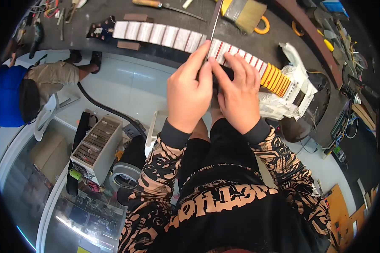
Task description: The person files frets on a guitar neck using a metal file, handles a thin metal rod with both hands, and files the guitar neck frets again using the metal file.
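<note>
An electric guitar lies across the bench, its fretboard (162, 34) covered with pale tape between the frets and yellow strips (275, 80) near the body. White covering wraps the guitar body (302, 86). My left hand (188, 90) pinches a thin metal file (215, 23) between thumb and fingers, holding it crosswise over the fretboard. My right hand (240, 90) rests on the neck just beside the file, fingers stretched over the taped frets. Its index fingertip is close to the file; whether they touch, I cannot tell. The dark headstock (100, 29) points left.
A wide brush (245, 14), yellow-handled scissors (262, 25) and a wooden-handled tool (147, 4) lie behind the neck. Wooden blocks (128, 45) flank it. Tools crowd the right side. At left sits another person (12, 95); a box of packed pieces (97, 141) stands below.
</note>
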### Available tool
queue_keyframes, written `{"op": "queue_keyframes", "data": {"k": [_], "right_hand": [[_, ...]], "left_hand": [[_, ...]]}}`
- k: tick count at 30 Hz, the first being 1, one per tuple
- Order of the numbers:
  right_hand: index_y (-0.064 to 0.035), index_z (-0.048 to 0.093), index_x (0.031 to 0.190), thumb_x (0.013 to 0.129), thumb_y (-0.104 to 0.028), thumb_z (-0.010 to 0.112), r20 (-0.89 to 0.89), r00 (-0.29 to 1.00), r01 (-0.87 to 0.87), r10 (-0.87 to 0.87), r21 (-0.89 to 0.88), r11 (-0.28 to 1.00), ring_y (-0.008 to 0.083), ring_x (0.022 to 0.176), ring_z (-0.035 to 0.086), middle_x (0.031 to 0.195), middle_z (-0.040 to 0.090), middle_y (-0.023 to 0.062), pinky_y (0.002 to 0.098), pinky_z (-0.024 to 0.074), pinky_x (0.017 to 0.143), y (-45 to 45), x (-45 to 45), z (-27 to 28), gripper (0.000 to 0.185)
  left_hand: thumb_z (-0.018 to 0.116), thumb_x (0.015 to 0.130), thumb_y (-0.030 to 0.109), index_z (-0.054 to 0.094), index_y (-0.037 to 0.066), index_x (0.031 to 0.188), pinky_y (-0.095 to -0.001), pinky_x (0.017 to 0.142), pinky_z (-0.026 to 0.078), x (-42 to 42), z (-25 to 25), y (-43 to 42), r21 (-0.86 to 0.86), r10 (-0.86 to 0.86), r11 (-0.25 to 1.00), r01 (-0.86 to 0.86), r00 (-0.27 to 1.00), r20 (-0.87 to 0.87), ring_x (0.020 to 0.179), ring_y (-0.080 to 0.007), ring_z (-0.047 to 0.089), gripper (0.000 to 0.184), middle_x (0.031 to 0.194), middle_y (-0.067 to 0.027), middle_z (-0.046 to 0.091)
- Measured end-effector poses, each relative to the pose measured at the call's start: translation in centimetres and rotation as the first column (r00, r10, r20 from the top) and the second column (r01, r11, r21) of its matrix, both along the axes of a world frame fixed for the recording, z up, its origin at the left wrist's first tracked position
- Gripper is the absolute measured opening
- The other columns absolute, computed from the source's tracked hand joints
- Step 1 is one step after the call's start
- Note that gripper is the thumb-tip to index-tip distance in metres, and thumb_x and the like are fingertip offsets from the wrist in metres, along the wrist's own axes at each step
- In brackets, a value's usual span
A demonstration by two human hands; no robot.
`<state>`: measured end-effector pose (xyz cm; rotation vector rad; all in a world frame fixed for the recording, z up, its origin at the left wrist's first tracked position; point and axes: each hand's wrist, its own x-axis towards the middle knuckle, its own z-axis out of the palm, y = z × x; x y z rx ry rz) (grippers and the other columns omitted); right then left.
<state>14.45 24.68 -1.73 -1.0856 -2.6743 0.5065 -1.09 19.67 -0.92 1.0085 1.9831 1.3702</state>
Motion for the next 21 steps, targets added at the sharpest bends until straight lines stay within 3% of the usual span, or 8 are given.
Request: {"op": "queue_keyframes", "data": {"k": [3, 7, 9, 11, 13, 16, 18, 21], "right_hand": [[-0.0235, 0.06, 0.17, 0.082, 0.0, 0.078, -0.029, 0.998, -0.05, 0.049, -0.058, 0.997, 0.0359, 0.163, 0.045, 0.169, 0.052, 0.011, 0.058, 0.0344, 0.134, 0.7, 0.6, 1.0, 0.093], [-0.0154, 0.059, 0.169, 0.08, 0.003, 0.077, -0.185, 0.982, -0.078, 0.047, -0.164, 0.983, 0.0415, 0.162, 0.046, 0.168, 0.052, 0.0169, 0.0612, 0.035, 0.135, 1.5, 0.9, 4.2, 0.093], [-0.0135, 0.059, 0.167, 0.08, 0.004, 0.077, -0.266, 0.955, -0.16, 0.132, -0.088, 0.983, 0.0426, 0.163, 0.046, 0.168, 0.051, 0.0176, 0.0623, 0.0348, 0.136, 2.1, 0.9, 5.8, 0.09], [-0.0137, 0.06, 0.166, 0.082, 0.003, 0.077, -0.342, 0.899, -0.319, 0.274, -0.083, 0.944, 0.0405, 0.163, 0.047, 0.168, 0.053, 0.0164, 0.0628, 0.0357, 0.136, 2.7, 0.1, 8.1, 0.088], [-0.0131, 0.062, 0.163, 0.092, -0.005, 0.077, -0.317, 0.809, -0.532, 0.496, -0.035, 0.846, 0.0355, 0.153, 0.058, 0.156, 0.064, 0.0148, 0.0614, 0.0381, 0.135, 2.4, -2.5, 11.6, 0.073], [-0.0091, 0.067, 0.15, 0.097, -0.022, 0.081, -0.246, 0.61, -0.766, 0.753, 0.061, 0.64, 0.0257, 0.116, 0.072, 0.112, 0.071, 0.0046, 0.0516, 0.0495, 0.119, 2.8, -3.8, 12.1, 0.056], [-0.0108, 0.07, 0.123, 0.102, -0.028, 0.08, -0.207, 0.589, -0.801, 0.781, -0.017, 0.599, 0.0259, 0.108, 0.074, 0.109, 0.072, 0.0051, 0.0458, 0.0549, 0.1, 2.4, -4.8, 13.3, 0.03], [-0.0113, 0.068, 0.109, 0.105, -0.03, 0.077, -0.195, 0.576, -0.816, 0.794, -0.074, 0.574, 0.0292, 0.101, 0.076, 0.105, 0.074, 0.0081, 0.0455, 0.0578, 0.09, 1.6, -6.9, 16.1, 0.021]], "left_hand": [[0.069, 0.114, -0.001, 0.063, -0.002, 0.165, -0.0225, 0.071, 0.044, -1.1, 3.4, -1.9, -0.071, -0.003, 0.997, 0.016, 0.984, 0.176, 0.081, -0.0027, 0.053, 0.051, 0.091, 0.0039, 0.064], [0.071, 0.114, 0.001, 0.068, -0.001, 0.158, -0.0245, 0.068, 0.044, -2.5, 7.1, -7.7, -0.247, 0.055, 0.969, -0.008, 0.981, 0.185, 0.076, -0.0035, 0.054, 0.044, 0.085, 0.0052, 0.061], [0.075, 0.111, 0.003, 0.074, 0.001, 0.15, -0.0267, 0.067, 0.046, -3.2, 10.2, -9.8, -0.359, 0.001, 0.933, 0.025, 0.998, 0.07, 0.074, -0.0043, 0.055, 0.039, 0.081, 0.0039, 0.065], [0.08, 0.108, 0.012, 0.077, 0.004, 0.143, -0.0327, 0.06, 0.046, -3.8, 11.6, -12.7, -0.373, -0.075, 0.923, 0.091, 0.996, 0.057, 0.066, -0.0104, 0.059, 0.037, 0.077, -0.0072, 0.073], [0.079, 0.108, 0.012, 0.078, 0.002, 0.139, -0.0317, 0.058, 0.047, -5.7, 14.0, -15.8, -0.377, -0.121, 0.912, 0.163, 0.984, 0.134, 0.067, -0.0096, 0.062, 0.033, 0.079, -0.006, 0.074], [0.079, 0.108, 0.011, 0.078, 0.0, 0.131, -0.0272, 0.057, 0.048, -5.7, 18.2, -15.1, -0.448, -0.029, 0.865, 0.225, 0.914, 0.404, 0.068, -0.0064, 0.065, 0.026, 0.083, -0.0037, 0.077], [0.077, 0.11, 0.012, 0.077, -0.003, 0.126, -0.0246, 0.052, 0.047, -6.8, 20.3, -14.7, -0.414, 0.016, 0.873, 0.258, 0.832, 0.554, 0.061, -0.0053, 0.064, 0.022, 0.085, -0.0066, 0.08], [0.074, 0.112, 0.012, 0.076, -0.004, 0.126, -0.0256, 0.049, 0.048, -11.8, 22.8, -16.6, -0.328, -0.014, 0.869, 0.371, 0.681, 0.732, 0.054, -0.0083, 0.062, 0.021, 0.085, -0.0105, 0.08]]}}
